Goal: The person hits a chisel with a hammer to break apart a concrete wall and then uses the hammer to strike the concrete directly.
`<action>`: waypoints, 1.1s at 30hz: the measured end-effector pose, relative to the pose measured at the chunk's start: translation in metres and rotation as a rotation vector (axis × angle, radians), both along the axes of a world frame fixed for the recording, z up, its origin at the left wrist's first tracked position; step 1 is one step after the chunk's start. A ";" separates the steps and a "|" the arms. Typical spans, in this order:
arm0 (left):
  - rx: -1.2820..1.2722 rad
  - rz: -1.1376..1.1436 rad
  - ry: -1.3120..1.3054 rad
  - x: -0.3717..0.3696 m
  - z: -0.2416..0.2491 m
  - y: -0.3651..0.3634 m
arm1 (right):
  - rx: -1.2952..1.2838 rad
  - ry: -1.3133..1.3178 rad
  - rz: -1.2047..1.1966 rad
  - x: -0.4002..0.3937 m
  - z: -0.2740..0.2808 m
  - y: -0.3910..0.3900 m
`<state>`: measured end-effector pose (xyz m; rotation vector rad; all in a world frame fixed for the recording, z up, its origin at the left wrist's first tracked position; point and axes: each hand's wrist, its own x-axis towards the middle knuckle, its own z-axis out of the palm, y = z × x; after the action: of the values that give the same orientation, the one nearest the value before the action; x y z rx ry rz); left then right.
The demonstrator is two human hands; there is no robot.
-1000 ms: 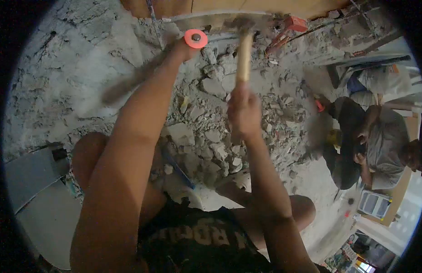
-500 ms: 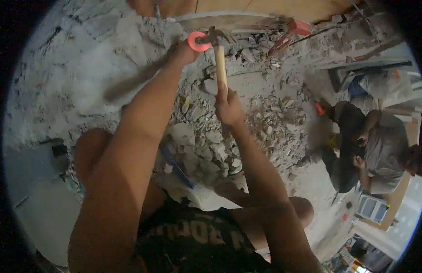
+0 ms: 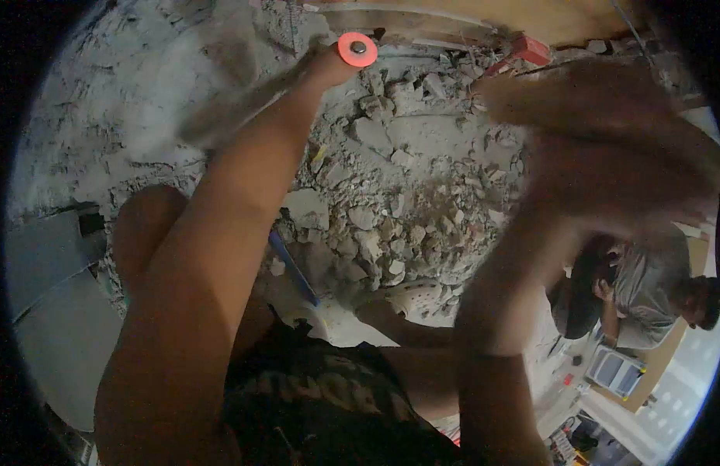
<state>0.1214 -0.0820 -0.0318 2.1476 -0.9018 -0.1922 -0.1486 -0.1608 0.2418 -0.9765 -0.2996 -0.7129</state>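
since half a second ago the right hand [image 3: 608, 147] has swung up and back from the chisel toward the camera, and it now shows only as a big blur at the upper right; the hammer it was holding cannot be made out in that blur, so i cannot tell whether the fingers are closed on the handle. the left hand [image 3: 329, 68] has stayed far forward, wrapped tight around a chisel with an orange guard disc [image 3: 357, 49], its struck end facing up at the camera. the chisel's long axis runs away from the view, down into the broken concrete just below the wooden board [image 3: 453, 15] along the top. so the struck end lies forward and to the left of the raised right hand, with open air between them above the rubble pile [image 3: 391, 202]. a blue strip [image 3: 294, 268] lies near the knee. at the right edge another person [image 3: 647, 287] crouches well apart, beside a small plastic case [image 3: 616, 369].
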 end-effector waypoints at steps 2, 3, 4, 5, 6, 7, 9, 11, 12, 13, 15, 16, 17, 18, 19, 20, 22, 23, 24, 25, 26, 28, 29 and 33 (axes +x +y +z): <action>0.067 0.007 0.001 0.010 -0.013 -0.007 | -0.420 0.683 -0.469 0.010 -0.136 0.032; 0.066 -0.005 -0.008 0.015 -0.026 -0.010 | -0.711 0.979 -0.382 0.014 -0.190 0.041; -0.179 -0.101 -0.115 0.022 -0.042 -0.013 | -0.644 1.184 -0.216 0.008 -0.198 0.046; -0.425 -0.205 -0.223 0.036 -0.055 -0.020 | -0.639 1.171 -0.242 0.015 -0.193 0.043; -0.430 -0.319 -0.138 0.050 -0.074 -0.029 | -0.623 1.140 -0.278 0.015 -0.186 0.041; -0.414 -0.345 -0.094 0.026 -0.077 -0.015 | -0.570 1.154 -0.307 -0.001 -0.177 0.054; -0.090 -0.142 0.031 0.030 -0.047 -0.012 | -0.445 1.117 -0.375 0.002 -0.127 0.052; -0.028 -0.084 0.095 0.041 -0.074 -0.021 | -0.461 0.920 -0.435 0.002 -0.055 0.047; -0.089 -0.088 -0.071 0.053 -0.094 -0.027 | -0.310 0.877 -0.338 -0.001 -0.028 0.026; -0.116 -0.085 -0.149 0.051 -0.096 -0.024 | -0.156 0.839 -0.248 -0.005 0.000 0.005; -0.094 -0.034 -0.185 0.035 -0.070 -0.017 | -0.411 0.285 -0.058 -0.003 0.036 -0.022; -0.046 0.012 -0.140 0.022 -0.046 -0.012 | -0.345 0.130 0.143 0.002 0.047 -0.025; -0.039 0.023 -0.131 0.011 -0.029 -0.007 | -0.281 0.004 0.356 0.007 0.058 -0.028; -0.028 0.009 -0.099 0.002 -0.010 -0.002 | 0.516 0.024 0.872 -0.003 0.024 -0.047; -0.020 -0.010 -0.070 -0.002 -0.003 0.000 | 0.499 0.001 0.659 0.004 -0.021 -0.035; -0.072 -0.048 -0.112 0.004 -0.014 0.000 | -0.045 0.301 -0.108 0.013 -0.081 0.005; -0.248 -0.121 0.010 0.019 -0.042 -0.007 | -0.557 1.001 -0.415 0.014 -0.191 0.042; -0.340 -0.171 0.063 0.037 -0.057 -0.020 | -0.651 1.258 -0.339 0.011 -0.217 0.050; -0.430 -0.225 0.118 0.055 -0.071 -0.033 | -0.593 1.216 -0.383 0.003 -0.215 0.056; -0.431 -0.264 0.024 0.082 -0.091 -0.042 | -0.565 1.212 -0.384 -0.008 -0.216 0.061; -0.409 -0.299 0.007 0.070 -0.113 -0.036 | -0.537 1.207 -0.385 -0.018 -0.217 0.067; -0.283 -0.256 -0.053 0.063 -0.120 -0.033 | -0.309 1.274 -0.302 -0.016 -0.194 0.057; -0.229 -0.212 -0.067 0.056 -0.114 -0.027 | -0.318 1.260 -0.307 -0.015 -0.181 0.056; -0.060 0.055 -0.215 -0.015 -0.020 0.006 | -0.392 1.069 -0.502 -0.022 -0.086 0.053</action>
<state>0.1063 -0.0762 -0.0514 2.1627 -0.9555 0.0940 -0.1707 -0.1076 0.1559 -1.6940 0.7959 -0.4878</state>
